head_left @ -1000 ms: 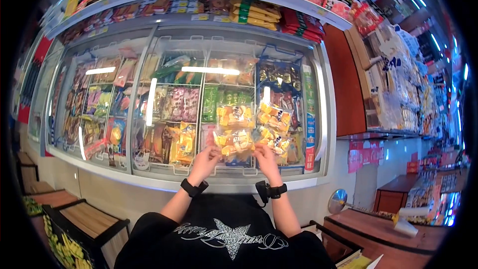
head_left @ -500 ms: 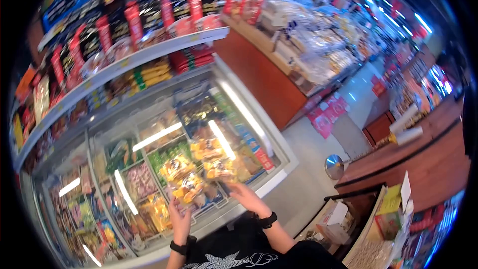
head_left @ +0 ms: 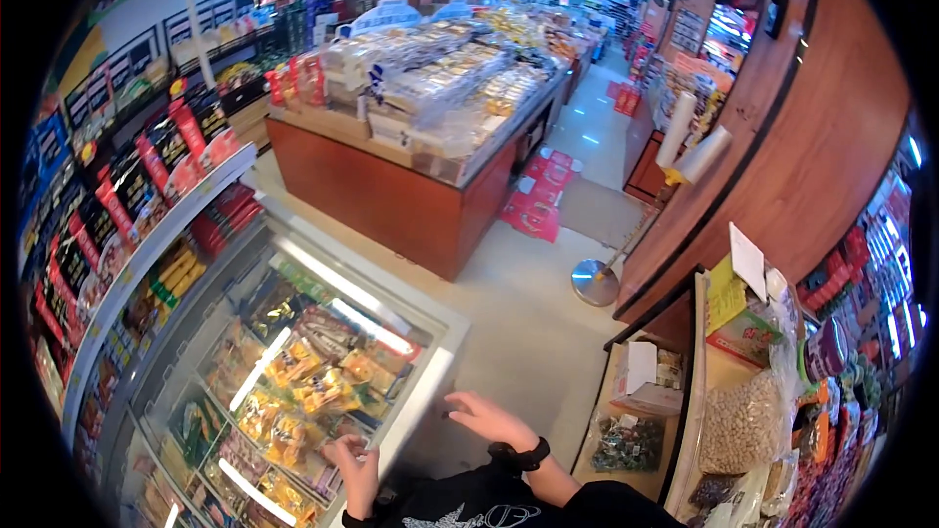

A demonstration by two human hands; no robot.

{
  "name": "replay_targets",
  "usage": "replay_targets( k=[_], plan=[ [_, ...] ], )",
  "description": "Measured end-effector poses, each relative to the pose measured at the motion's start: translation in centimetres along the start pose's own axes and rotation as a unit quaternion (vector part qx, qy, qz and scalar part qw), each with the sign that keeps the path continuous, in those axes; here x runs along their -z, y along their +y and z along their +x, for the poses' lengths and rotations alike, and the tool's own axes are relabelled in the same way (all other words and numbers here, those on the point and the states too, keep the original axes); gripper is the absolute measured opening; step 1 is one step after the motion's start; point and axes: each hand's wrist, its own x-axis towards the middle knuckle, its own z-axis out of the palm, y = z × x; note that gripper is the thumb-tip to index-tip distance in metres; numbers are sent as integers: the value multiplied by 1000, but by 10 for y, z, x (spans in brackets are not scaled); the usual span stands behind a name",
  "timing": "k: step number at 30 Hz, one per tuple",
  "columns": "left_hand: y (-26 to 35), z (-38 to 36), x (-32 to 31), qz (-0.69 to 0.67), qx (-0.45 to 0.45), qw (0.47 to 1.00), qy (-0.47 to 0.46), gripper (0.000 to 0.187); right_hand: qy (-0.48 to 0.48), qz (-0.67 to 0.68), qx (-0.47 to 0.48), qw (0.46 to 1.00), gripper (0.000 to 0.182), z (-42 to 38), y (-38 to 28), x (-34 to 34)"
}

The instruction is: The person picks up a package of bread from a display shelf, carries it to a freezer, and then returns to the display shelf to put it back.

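My left hand (head_left: 354, 470) is raised over the near rim of the chest freezer (head_left: 423, 381). Its fingers are loosely bent and apart, and I see nothing in them. To its right, my right hand (head_left: 492, 421) hovers just outside the freezer's corner, fingers stretched out and holding nothing. Inside the freezer, close to my left hand, lie several yellow packets (head_left: 284, 440), with more yellow packets (head_left: 323, 393) beyond. Light strips reflect on the glass and partly hide what lies below. A black band (head_left: 523, 454) circles my right wrist.
Shelves with black and red bags (head_left: 117, 198) run along the left. Ahead stands a wooden display counter (head_left: 372, 191) piled with wrapped goods. A round metal stand base (head_left: 595, 282) sits on the floor. At right, bins hold a bag of nuts (head_left: 740, 422) and a white carton (head_left: 648, 376).
My view has swung to the right and up, showing more of the aisle. Both hands have drawn back from the yellow packets, which stay in the freezer.
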Motion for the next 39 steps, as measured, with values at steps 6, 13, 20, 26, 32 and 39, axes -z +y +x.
replay_targets(
  k=[6,13,20,26,32,39],
  plan=[
    [42,-8,-92,-33,5,994,-106,34,64,5,-52,997,40,-59,35,80],
    [65,-16,-202,7,-17,981,-194,36,135,-15,-103,985,40,-128,89,160],
    [104,-14,-283,33,-71,954,-290,35,319,82,-116,937,28,-185,103,214],
    [116,-11,-328,62,-97,917,-381,38,507,189,-123,832,14,-218,128,217],
    [136,5,-377,63,-91,885,-452,41,626,232,-130,733,15,-223,134,239],
    [166,56,-439,66,-162,849,-499,41,675,225,-96,696,12,-201,133,284]
  ],
)
